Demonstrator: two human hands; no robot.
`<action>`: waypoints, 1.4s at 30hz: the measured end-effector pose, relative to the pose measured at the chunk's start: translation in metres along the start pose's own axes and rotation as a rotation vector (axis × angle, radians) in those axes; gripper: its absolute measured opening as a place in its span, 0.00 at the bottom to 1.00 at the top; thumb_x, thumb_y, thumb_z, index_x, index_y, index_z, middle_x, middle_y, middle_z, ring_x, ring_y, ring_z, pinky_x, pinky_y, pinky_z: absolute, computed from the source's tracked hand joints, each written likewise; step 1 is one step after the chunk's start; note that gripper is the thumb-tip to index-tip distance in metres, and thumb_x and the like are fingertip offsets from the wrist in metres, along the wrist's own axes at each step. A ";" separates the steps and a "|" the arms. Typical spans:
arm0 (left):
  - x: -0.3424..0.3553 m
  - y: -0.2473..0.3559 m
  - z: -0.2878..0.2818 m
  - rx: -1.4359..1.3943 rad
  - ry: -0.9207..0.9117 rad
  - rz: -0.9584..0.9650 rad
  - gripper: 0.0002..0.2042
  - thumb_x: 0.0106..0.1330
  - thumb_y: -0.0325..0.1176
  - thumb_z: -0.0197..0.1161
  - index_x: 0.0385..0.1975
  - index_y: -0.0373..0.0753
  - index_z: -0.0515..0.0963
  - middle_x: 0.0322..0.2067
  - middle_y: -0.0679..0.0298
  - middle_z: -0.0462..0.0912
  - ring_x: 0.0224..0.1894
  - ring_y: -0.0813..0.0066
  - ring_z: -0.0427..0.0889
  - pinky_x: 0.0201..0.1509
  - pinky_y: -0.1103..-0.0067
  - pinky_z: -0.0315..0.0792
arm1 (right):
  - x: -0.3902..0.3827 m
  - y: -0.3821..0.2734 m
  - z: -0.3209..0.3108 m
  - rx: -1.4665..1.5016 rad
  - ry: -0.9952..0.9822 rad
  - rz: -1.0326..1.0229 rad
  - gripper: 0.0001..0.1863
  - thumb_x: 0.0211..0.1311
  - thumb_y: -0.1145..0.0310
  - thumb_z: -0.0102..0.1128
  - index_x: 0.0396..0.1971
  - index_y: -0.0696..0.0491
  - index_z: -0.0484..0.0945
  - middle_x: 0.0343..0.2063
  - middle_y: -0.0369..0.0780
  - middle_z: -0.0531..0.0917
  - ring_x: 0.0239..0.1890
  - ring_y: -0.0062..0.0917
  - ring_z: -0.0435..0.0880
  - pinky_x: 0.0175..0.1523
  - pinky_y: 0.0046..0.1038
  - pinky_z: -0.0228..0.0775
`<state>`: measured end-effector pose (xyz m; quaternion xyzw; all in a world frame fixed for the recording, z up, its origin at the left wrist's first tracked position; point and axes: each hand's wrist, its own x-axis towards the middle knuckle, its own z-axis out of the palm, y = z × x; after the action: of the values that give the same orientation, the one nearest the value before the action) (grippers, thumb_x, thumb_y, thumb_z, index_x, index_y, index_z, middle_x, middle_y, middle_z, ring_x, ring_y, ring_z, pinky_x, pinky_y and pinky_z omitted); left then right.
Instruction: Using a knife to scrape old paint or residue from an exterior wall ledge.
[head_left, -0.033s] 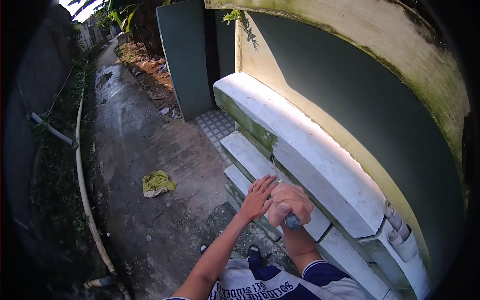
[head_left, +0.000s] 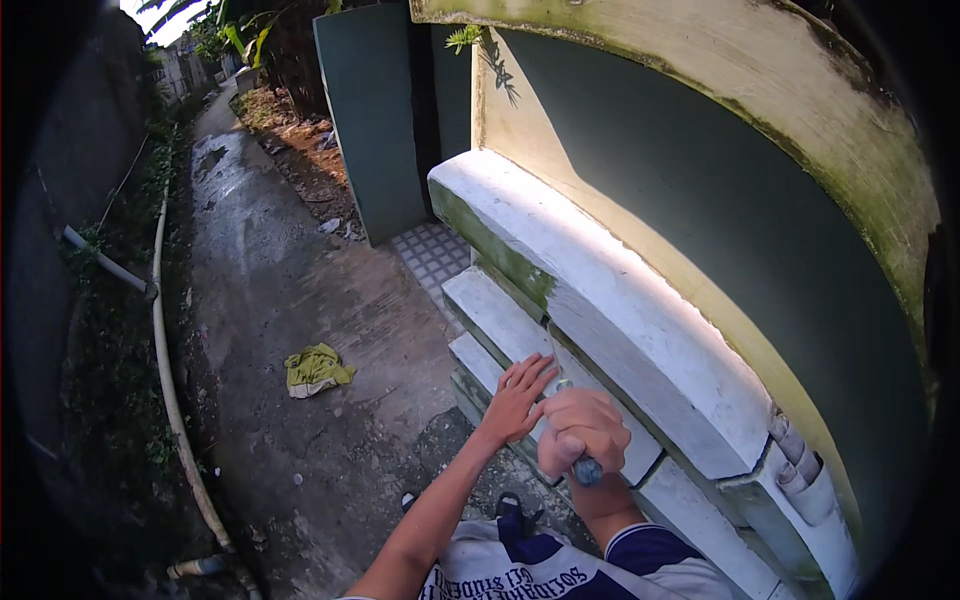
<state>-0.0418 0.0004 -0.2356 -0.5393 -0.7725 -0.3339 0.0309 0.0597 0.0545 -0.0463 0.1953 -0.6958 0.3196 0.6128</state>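
Change: none found; the earlier picture shows both hands and the tool in the same places and the same grip, so the work stands at the same stage, with contact on the ledge held and nothing lifted or set down.

Right hand (head_left: 585,432), lower centre of the frame: fingers curled tight into a fist around a blue-handled tool (head_left: 587,470); the handle's butt end protrudes below the fist, toward the lower edge; a thin pale line runs up from the knuckles against the white stepped ledge (head_left: 610,300) and may be the blade, though it is too fine to confirm; where the working end meets the surface cannot be told.

Left hand (head_left: 515,400), just left of the fist and touching it at the thumb side: palm down, fingers spread flat on the lower step of the ledge; it holds nothing.

Surroundings: green growth stains the ledge's front faces; a yellow-green rag (head_left: 316,368) lies on the concrete path, left of centre, well apart from both hands; a pale pipe (head_left: 165,385) follows the path's left margin.
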 end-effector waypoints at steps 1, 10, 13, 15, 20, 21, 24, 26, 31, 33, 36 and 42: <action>-0.007 -0.008 -0.001 -0.006 0.006 -0.030 0.30 0.74 0.48 0.50 0.74 0.45 0.61 0.75 0.61 0.58 0.79 0.62 0.51 0.79 0.61 0.44 | -0.004 -0.014 -0.003 0.036 -0.050 -0.020 0.13 0.76 0.63 0.53 0.30 0.52 0.66 0.16 0.36 0.77 0.18 0.31 0.82 0.30 0.33 0.77; 0.003 0.001 -0.004 0.013 -0.021 -0.005 0.29 0.74 0.48 0.50 0.73 0.45 0.61 0.75 0.61 0.58 0.79 0.63 0.50 0.79 0.62 0.43 | 0.010 0.007 0.006 0.044 0.089 -0.065 0.12 0.77 0.67 0.50 0.31 0.55 0.64 0.14 0.37 0.75 0.13 0.28 0.76 0.21 0.31 0.72; -0.005 -0.001 -0.007 -0.039 0.019 -0.028 0.30 0.74 0.47 0.50 0.73 0.44 0.61 0.76 0.61 0.57 0.79 0.62 0.51 0.79 0.61 0.44 | 0.006 0.003 0.008 0.135 0.085 -0.115 0.12 0.77 0.67 0.50 0.32 0.55 0.64 0.13 0.36 0.74 0.12 0.28 0.75 0.21 0.31 0.72; 0.002 0.004 -0.003 -0.080 0.001 0.015 0.30 0.74 0.48 0.50 0.73 0.44 0.61 0.76 0.61 0.57 0.79 0.62 0.51 0.79 0.61 0.44 | 0.018 0.019 0.010 0.008 0.121 -0.037 0.13 0.78 0.65 0.49 0.31 0.55 0.64 0.13 0.36 0.74 0.13 0.28 0.76 0.21 0.30 0.71; -0.004 0.000 -0.001 -0.069 0.003 -0.023 0.30 0.75 0.49 0.48 0.74 0.46 0.60 0.75 0.62 0.57 0.79 0.63 0.50 0.79 0.61 0.43 | 0.009 -0.003 0.002 0.119 0.077 -0.046 0.14 0.78 0.65 0.48 0.28 0.54 0.66 0.13 0.37 0.74 0.13 0.27 0.77 0.21 0.29 0.71; -0.004 -0.002 -0.005 -0.041 0.007 -0.024 0.30 0.75 0.49 0.48 0.75 0.46 0.60 0.75 0.62 0.57 0.79 0.63 0.50 0.80 0.61 0.43 | 0.009 -0.007 0.001 0.095 0.062 -0.043 0.15 0.78 0.65 0.48 0.28 0.53 0.66 0.12 0.36 0.73 0.13 0.26 0.77 0.21 0.29 0.71; 0.003 0.002 0.000 0.026 -0.024 -0.004 0.30 0.75 0.50 0.48 0.75 0.47 0.60 0.75 0.62 0.57 0.79 0.63 0.51 0.80 0.62 0.43 | 0.025 0.013 0.011 0.009 0.070 0.002 0.15 0.78 0.64 0.48 0.27 0.52 0.66 0.12 0.36 0.73 0.13 0.26 0.77 0.21 0.29 0.72; 0.002 0.007 0.000 -0.005 -0.029 0.003 0.30 0.75 0.50 0.48 0.75 0.47 0.60 0.75 0.62 0.58 0.79 0.63 0.50 0.80 0.62 0.43 | 0.027 0.020 0.014 -0.027 0.096 0.055 0.15 0.78 0.64 0.48 0.27 0.52 0.65 0.12 0.35 0.73 0.13 0.27 0.77 0.21 0.29 0.72; -0.008 -0.003 -0.008 -0.030 0.003 -0.039 0.30 0.75 0.49 0.48 0.74 0.46 0.60 0.75 0.61 0.58 0.79 0.62 0.50 0.80 0.62 0.43 | 0.013 -0.004 0.006 0.023 0.010 -0.068 0.13 0.78 0.66 0.47 0.30 0.54 0.65 0.12 0.36 0.73 0.13 0.27 0.76 0.22 0.30 0.73; 0.002 0.002 -0.005 0.036 -0.033 0.001 0.30 0.75 0.49 0.48 0.74 0.44 0.60 0.76 0.61 0.57 0.79 0.62 0.50 0.80 0.62 0.43 | 0.025 0.019 0.015 0.062 0.093 -0.026 0.13 0.77 0.67 0.49 0.30 0.55 0.65 0.12 0.36 0.72 0.14 0.29 0.77 0.23 0.31 0.73; 0.001 -0.003 -0.008 -0.208 -0.060 -0.037 0.30 0.75 0.47 0.49 0.74 0.42 0.60 0.76 0.60 0.57 0.79 0.61 0.50 0.80 0.62 0.43 | 0.018 0.031 0.019 -0.035 0.080 0.020 0.14 0.76 0.66 0.52 0.30 0.57 0.65 0.12 0.36 0.72 0.13 0.29 0.75 0.20 0.31 0.69; -0.023 0.043 -0.033 -0.618 0.281 -0.129 0.31 0.79 0.53 0.36 0.71 0.36 0.64 0.71 0.52 0.67 0.73 0.56 0.65 0.76 0.63 0.55 | -0.050 0.002 0.009 0.127 0.175 0.055 0.20 0.75 0.54 0.57 0.30 0.53 0.66 0.18 0.36 0.73 0.17 0.27 0.74 0.22 0.30 0.70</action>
<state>-0.0058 -0.0277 -0.1982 -0.4221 -0.6554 -0.6245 -0.0488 0.0607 0.0440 -0.0959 0.1861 -0.6231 0.3956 0.6486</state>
